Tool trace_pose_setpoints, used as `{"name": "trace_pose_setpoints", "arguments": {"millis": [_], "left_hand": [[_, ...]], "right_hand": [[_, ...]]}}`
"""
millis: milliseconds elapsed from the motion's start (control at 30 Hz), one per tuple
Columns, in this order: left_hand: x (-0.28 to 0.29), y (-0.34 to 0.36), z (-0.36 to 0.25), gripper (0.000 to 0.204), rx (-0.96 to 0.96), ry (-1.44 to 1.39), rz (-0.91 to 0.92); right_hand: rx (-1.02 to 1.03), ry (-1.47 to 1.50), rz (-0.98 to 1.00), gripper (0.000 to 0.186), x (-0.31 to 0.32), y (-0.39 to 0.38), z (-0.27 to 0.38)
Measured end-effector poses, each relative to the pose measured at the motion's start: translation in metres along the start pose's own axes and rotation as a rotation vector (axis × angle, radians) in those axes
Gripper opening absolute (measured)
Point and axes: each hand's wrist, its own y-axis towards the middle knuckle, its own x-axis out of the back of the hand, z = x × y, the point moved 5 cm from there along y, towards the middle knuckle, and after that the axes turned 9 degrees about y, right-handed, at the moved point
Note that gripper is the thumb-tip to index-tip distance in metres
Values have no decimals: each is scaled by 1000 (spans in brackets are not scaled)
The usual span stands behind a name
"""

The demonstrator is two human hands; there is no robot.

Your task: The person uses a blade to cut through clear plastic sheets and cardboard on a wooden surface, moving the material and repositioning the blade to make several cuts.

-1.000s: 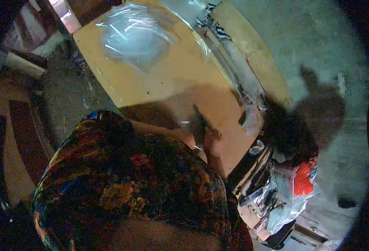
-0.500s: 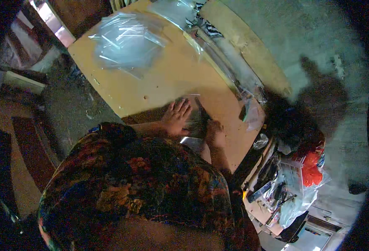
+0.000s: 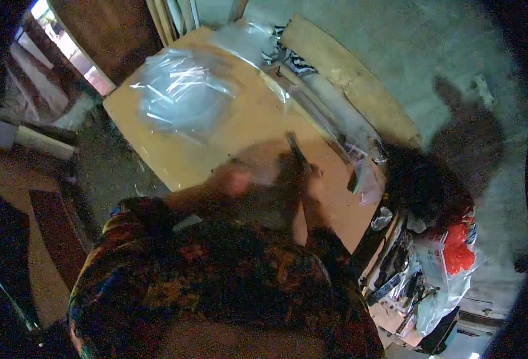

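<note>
My left hand point(image 3: 235, 180) is lifted over the near part of the tan tabletop point(image 3: 240, 128), blurred by motion. Its fingers do not show clearly, and I cannot make out whether it holds anything. To its right, my right hand point(image 3: 315, 182) is closed around a dark, slim, stick-like tool point(image 3: 295, 146) that points up and away to the left. The tool's exact kind is unclear. A faint see-through sheet point(image 3: 264, 173) seems to lie between the hands. Farther off on the table spreads a pile of clear plastic bags or sheets point(image 3: 183, 90).
Along the table's right side run long wrapped pieces point(image 3: 330, 113) and a tan board point(image 3: 351, 75). A cluttered surface at the lower right holds a red bundle point(image 3: 458, 248) and clear plastic point(image 3: 425, 314). A small dark green piece point(image 3: 352, 181) lies near the right edge.
My left hand, flat with fingers spread before, has shifted left and now is blurred. The dark tool in my right hand has swung out and shows more clearly.
</note>
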Motion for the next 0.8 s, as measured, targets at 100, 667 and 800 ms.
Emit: {"name": "trace_pose_setpoints", "arguments": {"millis": [100, 667, 800], "left_hand": [[72, 1, 114, 17, 359, 66, -136], [-82, 173, 287, 43, 586, -130, 74], [-99, 202, 204, 40, 578, -758, 129]], "right_hand": [[5, 204, 11, 34, 38, -16, 20], [-300, 310, 34, 32, 58, -18, 39], [-374, 262, -57, 31, 48, -40, 19]]}}
